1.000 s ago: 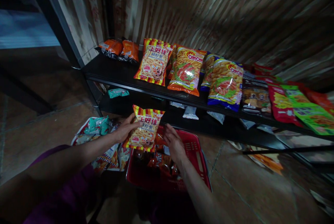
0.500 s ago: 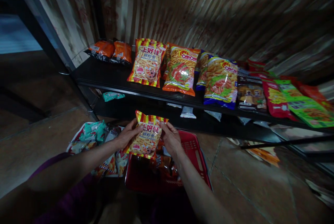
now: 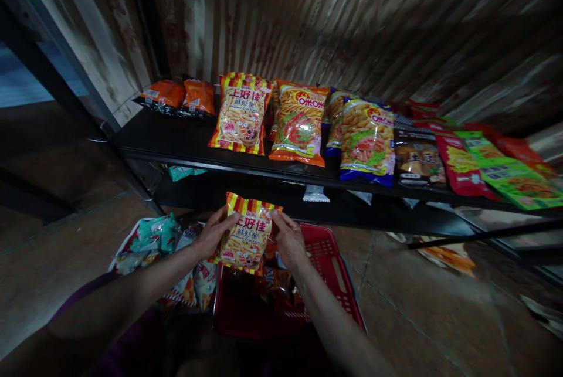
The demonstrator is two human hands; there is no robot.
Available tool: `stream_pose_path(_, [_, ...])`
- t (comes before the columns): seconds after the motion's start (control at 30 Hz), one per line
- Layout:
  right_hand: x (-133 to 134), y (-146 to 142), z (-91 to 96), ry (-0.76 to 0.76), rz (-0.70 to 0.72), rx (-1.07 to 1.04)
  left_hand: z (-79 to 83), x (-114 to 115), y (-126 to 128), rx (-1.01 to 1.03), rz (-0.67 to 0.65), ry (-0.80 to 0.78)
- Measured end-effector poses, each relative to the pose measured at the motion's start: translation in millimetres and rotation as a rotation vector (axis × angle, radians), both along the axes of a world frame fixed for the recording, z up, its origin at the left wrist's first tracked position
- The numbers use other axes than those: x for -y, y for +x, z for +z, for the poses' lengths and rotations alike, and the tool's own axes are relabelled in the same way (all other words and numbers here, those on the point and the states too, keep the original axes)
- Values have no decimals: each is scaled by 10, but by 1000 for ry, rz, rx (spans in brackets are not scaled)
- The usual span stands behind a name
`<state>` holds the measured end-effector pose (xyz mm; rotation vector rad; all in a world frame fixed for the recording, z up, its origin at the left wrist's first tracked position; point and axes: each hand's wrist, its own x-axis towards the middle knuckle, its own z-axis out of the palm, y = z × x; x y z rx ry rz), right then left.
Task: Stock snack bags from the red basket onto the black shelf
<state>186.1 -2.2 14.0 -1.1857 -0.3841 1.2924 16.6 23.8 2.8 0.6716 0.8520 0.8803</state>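
Note:
Between my two hands is a red-and-yellow bag of prawn crackers (image 3: pixel 247 239), upright with its printed front facing me. My left hand (image 3: pixel 214 235) grips its left side, the thumb across the front. On its right edge my right hand (image 3: pixel 288 237) is closed, fingers partly hidden behind the bag. Below the bag stands a red basket (image 3: pixel 338 280) with dark, shiny snack packets (image 3: pixel 281 286) in it. A matching bag of prawn crackers (image 3: pixel 241 116) stands on the black shelf (image 3: pixel 149 133), farther off than my hands.
Orange-and-black packets (image 3: pixel 162 95) lie at the shelf's left end. Orange (image 3: pixel 299 125) and blue (image 3: pixel 368 142) snack bags, a brown bag (image 3: pixel 420 160) and green packets (image 3: pixel 512 172) line it rightward. Another basket (image 3: pixel 125 245) with snack packets stands left. A lower shelf (image 3: pixel 264 192) holds a few packets.
My view has tilted and shifted slightly, so the shelf goods appear a little lower and farther left. Both hands still hold the bag of prawn crackers, in nearly the same pose.

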Motion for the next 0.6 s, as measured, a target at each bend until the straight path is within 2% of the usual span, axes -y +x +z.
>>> stream_pose_path(0.1, [-12, 3, -27, 16, -5, 20, 6, -12, -6, -6, 16, 0])
stream_pose_path(0.33, [-20, 8, -57, 14, 34, 69, -99, -52, -58, -60, 51, 20])
stream_pose_path(0.6, [-25, -3, -73, -17, 54, 101, -32, -46, -50, -143, 92, 58])
